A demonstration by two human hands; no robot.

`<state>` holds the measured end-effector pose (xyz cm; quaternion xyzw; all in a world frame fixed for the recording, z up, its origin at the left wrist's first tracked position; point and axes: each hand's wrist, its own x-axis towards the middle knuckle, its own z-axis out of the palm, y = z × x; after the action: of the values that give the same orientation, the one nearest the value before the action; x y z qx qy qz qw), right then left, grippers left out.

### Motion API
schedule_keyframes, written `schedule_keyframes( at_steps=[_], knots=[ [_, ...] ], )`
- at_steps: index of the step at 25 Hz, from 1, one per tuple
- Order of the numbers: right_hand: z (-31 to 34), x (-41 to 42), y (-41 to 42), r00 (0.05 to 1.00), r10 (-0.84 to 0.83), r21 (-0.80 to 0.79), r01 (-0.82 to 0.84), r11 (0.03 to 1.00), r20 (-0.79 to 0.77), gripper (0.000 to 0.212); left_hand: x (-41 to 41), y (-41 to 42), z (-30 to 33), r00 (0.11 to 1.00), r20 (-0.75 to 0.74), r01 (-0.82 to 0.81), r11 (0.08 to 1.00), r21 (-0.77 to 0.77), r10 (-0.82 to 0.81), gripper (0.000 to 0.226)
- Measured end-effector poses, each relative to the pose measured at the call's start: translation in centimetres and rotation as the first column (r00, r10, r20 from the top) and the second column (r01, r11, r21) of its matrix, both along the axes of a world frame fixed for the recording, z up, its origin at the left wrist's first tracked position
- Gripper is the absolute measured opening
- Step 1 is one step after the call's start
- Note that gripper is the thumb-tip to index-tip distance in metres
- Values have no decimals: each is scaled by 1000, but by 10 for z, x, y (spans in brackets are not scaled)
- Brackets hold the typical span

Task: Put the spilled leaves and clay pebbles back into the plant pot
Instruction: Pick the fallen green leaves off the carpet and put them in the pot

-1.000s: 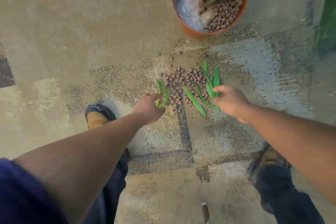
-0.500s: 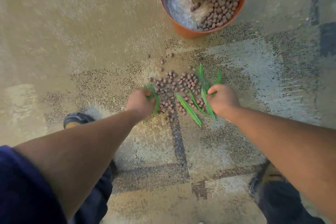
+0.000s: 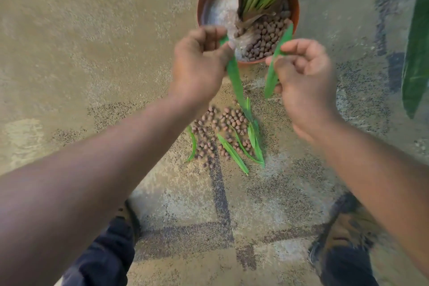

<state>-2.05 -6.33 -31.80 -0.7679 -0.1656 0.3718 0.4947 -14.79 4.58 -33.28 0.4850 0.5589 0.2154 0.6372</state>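
Leaves are pinched, one leaf [image 3: 234, 76] by the left hand [image 3: 199, 62], another leaf [image 3: 277, 58] by the right hand [image 3: 306, 76], raised beside the plant pot [image 3: 295, 7] for dropping in.

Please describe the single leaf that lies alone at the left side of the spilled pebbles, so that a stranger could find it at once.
Start at the orange plant pot and look down the floor to the pile of spilled clay pebbles. At the pile's left edge lies one thin curved leaf. It lies apart from the other fallen leaves, which cluster on the right.
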Motion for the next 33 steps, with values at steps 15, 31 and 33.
schedule_keyframes(
  at_steps=[15,31,33],
  knots=[
    [-44,29,76,967,153,-232,-199,952,-201,53,21,44,-26,778,-515,525,824,215,-361,57],
    [-53,46,44,738,539,-478,-331,814,406,27,8,40,-42,602,-669,761,566,316,-435,47],
    [-53,56,42,860,305,-337,-168,926,410,23,10,39,-46,583,-699,777,536,330,-415,58]
  ],
)
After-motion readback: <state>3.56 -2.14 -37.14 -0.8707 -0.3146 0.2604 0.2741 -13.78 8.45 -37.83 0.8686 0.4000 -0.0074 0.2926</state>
